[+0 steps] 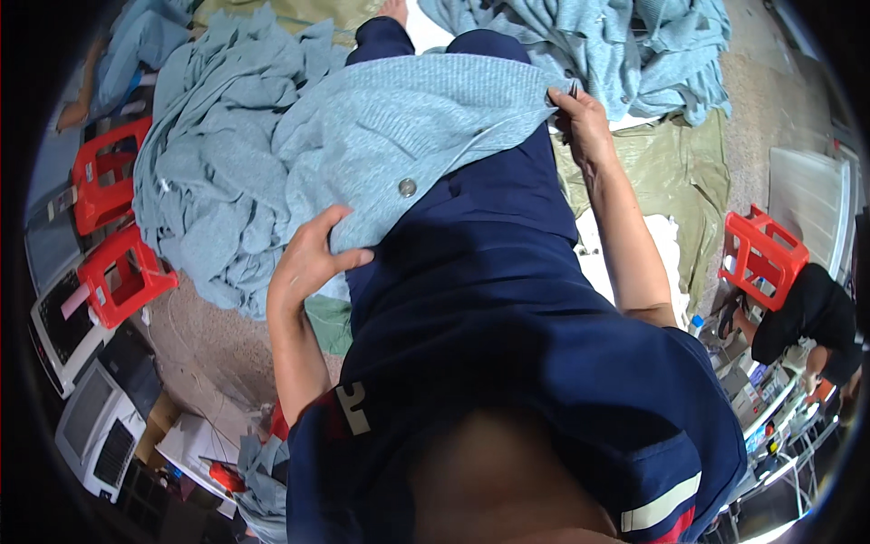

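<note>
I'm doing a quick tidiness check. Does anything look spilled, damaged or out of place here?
No spill or damage stands out. The pale blue knitwear heap on the left looks untidy, crumpled and unfolded. The red stools at the sides look tilted, probably just from the lens.

Speckled floor (204,349) showed at eight o'clock. Two red plastic stools (88,177) stood near nine o'clock; a third red stool (784,247) stood at three, with a pale panel (807,195) near it, between two and three.
</note>
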Tool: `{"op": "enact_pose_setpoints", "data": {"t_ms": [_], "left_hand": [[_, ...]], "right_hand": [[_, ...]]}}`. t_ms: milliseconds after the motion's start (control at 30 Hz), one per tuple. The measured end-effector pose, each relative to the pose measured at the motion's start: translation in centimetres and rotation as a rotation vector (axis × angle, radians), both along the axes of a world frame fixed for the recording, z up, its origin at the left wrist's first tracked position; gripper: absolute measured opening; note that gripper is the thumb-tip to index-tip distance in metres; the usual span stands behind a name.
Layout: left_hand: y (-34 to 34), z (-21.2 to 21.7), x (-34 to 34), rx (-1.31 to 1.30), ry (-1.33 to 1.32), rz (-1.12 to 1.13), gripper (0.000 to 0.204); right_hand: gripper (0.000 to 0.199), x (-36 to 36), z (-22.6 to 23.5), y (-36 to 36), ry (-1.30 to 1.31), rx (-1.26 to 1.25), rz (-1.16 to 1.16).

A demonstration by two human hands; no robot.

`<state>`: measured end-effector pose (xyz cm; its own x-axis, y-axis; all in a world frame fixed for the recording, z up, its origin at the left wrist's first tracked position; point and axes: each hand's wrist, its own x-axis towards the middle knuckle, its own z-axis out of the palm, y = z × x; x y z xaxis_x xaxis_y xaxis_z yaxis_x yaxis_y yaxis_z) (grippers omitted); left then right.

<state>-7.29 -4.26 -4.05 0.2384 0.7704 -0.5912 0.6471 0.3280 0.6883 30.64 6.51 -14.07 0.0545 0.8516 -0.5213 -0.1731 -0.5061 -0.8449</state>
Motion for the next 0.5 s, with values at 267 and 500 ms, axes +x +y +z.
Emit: {"op": "enact_pose_setpoints", "data": {"t_ms": [267, 500], "left_hand": [[-1.6, -0.8, -1.7, -0.051, -0.051, -0.017, 0.038], [-2.4, -1.2, -2.0, -0.190, 0.016, 0.047, 0.035]], "right_hand": [[0.010, 1.1, -0.7, -1.9, 0.538, -0.100, -0.374], [0.012, 1.8, -0.8, -1.8, 0.536, -0.186, -0.375]]}}
